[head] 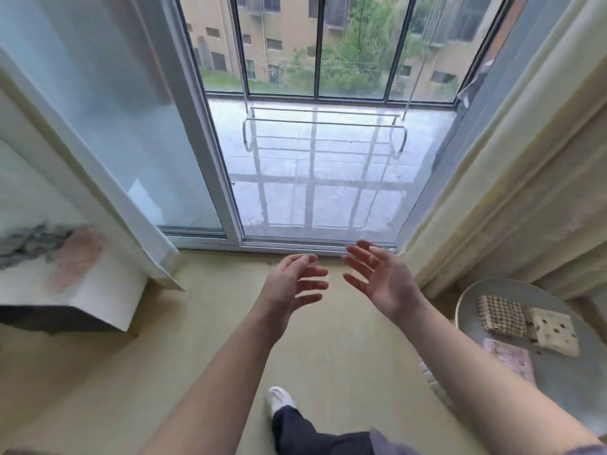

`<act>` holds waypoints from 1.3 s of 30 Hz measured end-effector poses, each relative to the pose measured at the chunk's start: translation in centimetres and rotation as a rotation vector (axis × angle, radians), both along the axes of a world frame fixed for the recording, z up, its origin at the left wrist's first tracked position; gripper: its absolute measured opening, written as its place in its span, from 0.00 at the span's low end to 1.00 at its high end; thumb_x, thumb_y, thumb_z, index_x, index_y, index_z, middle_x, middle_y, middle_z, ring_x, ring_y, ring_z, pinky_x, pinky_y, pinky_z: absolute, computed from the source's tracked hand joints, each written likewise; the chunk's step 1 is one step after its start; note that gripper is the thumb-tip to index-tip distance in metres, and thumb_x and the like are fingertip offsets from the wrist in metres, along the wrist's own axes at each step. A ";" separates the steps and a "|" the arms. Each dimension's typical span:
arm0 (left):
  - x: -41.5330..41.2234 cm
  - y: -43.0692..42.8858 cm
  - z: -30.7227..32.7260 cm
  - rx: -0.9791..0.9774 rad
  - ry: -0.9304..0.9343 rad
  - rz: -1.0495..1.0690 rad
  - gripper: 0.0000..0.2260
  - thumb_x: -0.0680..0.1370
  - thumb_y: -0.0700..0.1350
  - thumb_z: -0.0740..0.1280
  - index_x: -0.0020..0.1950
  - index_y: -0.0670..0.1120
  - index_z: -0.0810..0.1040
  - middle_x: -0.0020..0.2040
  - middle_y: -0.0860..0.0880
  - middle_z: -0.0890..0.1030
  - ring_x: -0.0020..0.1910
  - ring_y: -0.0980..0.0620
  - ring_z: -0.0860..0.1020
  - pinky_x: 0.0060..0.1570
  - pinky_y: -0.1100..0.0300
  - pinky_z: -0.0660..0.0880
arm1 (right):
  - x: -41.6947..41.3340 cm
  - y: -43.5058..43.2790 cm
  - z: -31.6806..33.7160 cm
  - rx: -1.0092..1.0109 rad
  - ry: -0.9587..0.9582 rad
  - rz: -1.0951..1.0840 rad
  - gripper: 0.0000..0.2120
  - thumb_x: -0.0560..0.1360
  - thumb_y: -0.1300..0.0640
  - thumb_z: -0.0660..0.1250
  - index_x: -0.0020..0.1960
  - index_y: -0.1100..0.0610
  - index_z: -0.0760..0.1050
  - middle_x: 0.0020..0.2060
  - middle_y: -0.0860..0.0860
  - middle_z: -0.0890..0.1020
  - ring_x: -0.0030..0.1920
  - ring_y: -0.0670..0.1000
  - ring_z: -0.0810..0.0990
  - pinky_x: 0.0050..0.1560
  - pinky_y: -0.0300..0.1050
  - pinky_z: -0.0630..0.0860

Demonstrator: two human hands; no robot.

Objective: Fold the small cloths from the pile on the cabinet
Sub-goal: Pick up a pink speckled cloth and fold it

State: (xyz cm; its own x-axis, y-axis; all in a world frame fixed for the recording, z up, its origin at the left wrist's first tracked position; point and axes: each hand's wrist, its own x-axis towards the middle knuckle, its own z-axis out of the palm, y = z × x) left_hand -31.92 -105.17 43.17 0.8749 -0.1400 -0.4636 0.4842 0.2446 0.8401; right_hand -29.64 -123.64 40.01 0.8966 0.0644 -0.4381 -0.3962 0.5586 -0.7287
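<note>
Head view shows both my hands empty: my left hand [295, 284] and my right hand [381, 277] hang in the air before me, palms half turned to each other, fingers spread and relaxed, grasping nothing. The pile [56, 254] lies well off to the left of my left hand, on top of the cabinet [108, 303]. It is blurred: a grey heap with a pink cloth on the side nearer my hand. To the right of my right hand, on the round table [558, 382], lie 3 folded cloths: a checked cloth [501, 315], a dotted cloth [553, 331] just beside it, and a pink patterned cloth [509, 357] nearer to me.

I judge the step in hand is fetching the next cloth. To do it well I should turn left, pinch only 1 cloth by 2 corners rather than grab the heap, and lift it clear so it hangs flat.

The pink cloth seems to run long on a slant across the cabinet top; the blur allows no more. The folded ones look nearly square, with no clear long axis.
</note>
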 end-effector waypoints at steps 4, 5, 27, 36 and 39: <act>3.6 9.8 0.0 0.002 -0.054 0.031 0.08 0.83 0.44 0.57 0.54 0.45 0.76 0.41 0.48 0.84 0.39 0.48 0.81 0.43 0.53 0.77 | 4.0 10.0 -0.2 0.028 -0.037 0.029 0.10 0.80 0.57 0.56 0.53 0.55 0.76 0.48 0.51 0.83 0.50 0.51 0.81 0.49 0.50 0.75; 4.8 12.4 -0.1 0.010 -0.065 0.029 0.09 0.83 0.44 0.57 0.54 0.45 0.76 0.41 0.48 0.84 0.38 0.49 0.81 0.42 0.54 0.77 | 5.1 12.6 -0.4 0.039 -0.043 0.033 0.10 0.80 0.57 0.56 0.53 0.55 0.76 0.47 0.51 0.84 0.50 0.51 0.81 0.49 0.50 0.75; 26.3 67.3 -5.0 0.171 0.050 0.092 0.10 0.83 0.40 0.57 0.48 0.43 0.77 0.40 0.45 0.82 0.35 0.49 0.79 0.39 0.56 0.75 | 24.0 68.7 -3.7 0.012 0.060 0.065 0.09 0.81 0.60 0.57 0.51 0.55 0.76 0.43 0.50 0.83 0.46 0.51 0.80 0.46 0.46 0.76; 31.8 85.6 -13.5 0.363 0.196 0.024 0.09 0.82 0.37 0.57 0.47 0.41 0.76 0.38 0.44 0.79 0.34 0.48 0.77 0.35 0.57 0.74 | 26.7 86.2 -11.3 -0.171 0.282 -0.041 0.08 0.80 0.61 0.58 0.52 0.56 0.76 0.44 0.53 0.82 0.44 0.51 0.80 0.43 0.45 0.76; 32.6 89.2 -18.7 0.447 0.275 -0.024 0.08 0.81 0.36 0.58 0.49 0.39 0.76 0.38 0.43 0.80 0.34 0.48 0.77 0.35 0.56 0.74 | 27.8 89.4 -15.9 -0.335 0.388 0.048 0.08 0.80 0.61 0.61 0.56 0.59 0.76 0.45 0.54 0.81 0.44 0.52 0.80 0.42 0.45 0.76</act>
